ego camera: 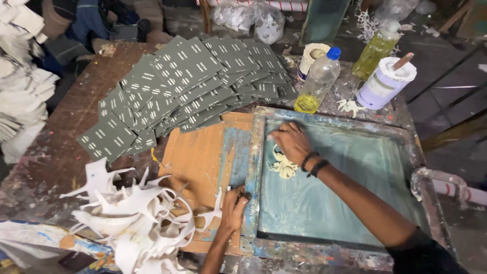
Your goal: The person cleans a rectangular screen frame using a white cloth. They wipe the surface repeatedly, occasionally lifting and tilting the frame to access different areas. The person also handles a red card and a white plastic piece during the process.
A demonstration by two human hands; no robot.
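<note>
The screen-printing frame (335, 132) lies flat on the worktop (61, 152), over an orange board (195, 157). The left hand (234, 208) grips the frame's near-left edge, fingers curled shut around it. The right hand (291, 142) presses flat inside the frame on the blue-green mesh, fingers extended and holding nothing, beside a cream paste smear (283, 166). Grey-green patterned cards (187, 86) fan out behind the board.

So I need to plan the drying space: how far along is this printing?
Done: many grey-green printed cards lie fanned out across the table. In hand: the right hand presses inside the blue screen frame, and the left hand steadies its edge. No unprinted cards are recognisable.
</note>
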